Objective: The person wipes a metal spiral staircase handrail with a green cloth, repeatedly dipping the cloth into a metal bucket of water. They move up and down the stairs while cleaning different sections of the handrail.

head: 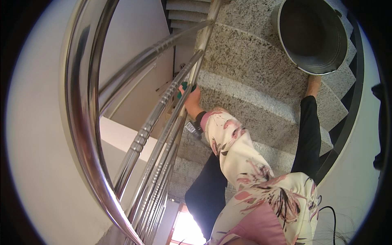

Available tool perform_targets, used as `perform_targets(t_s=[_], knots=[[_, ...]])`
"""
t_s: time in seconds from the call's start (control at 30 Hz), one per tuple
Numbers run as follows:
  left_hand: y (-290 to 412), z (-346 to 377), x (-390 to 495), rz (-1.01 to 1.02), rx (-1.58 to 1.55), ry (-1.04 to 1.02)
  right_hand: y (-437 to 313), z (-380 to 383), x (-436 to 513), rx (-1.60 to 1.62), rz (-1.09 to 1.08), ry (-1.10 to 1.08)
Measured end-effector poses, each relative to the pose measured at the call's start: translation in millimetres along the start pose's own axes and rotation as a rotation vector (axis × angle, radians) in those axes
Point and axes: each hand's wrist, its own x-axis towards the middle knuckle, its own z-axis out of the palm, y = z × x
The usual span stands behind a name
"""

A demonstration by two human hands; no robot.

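Observation:
My left hand (192,98) is wrapped with a green cloth (184,89) around a thin shiny metal baluster (193,73) of the stair railing. The cloth shows between the fingers and on both sides of the bar. A floral sleeve (234,134) covers that arm, and a small dark device (193,128) bearing a printed code sits by the wrist. My right hand is out of view. Ahead on the right stands a round, dark-lined bucket (314,36) with a pale rim. Its lower edge overlaps a bare ankle below a black trouser leg (309,128).
Speckled stone steps (242,55) curve between the railing and the right wall (366,122), which has a dark stepped skirting (343,136). A thick polished handrail (81,107) bends close on the left. Past the balusters the stairwell drops to a lower level.

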Motion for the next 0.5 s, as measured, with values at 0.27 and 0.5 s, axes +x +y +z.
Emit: perform_targets(t_s=[0.27, 0.5], knots=[[-4, -9, -1, -0.446, -0.106, -0.236, 42, -26, -48, -0.099, 0.502, -0.293], [-12, -13, -6, -0.419, 0.060, -0.370, 68, -52, -133, -0.143, 0.112, -0.409]])
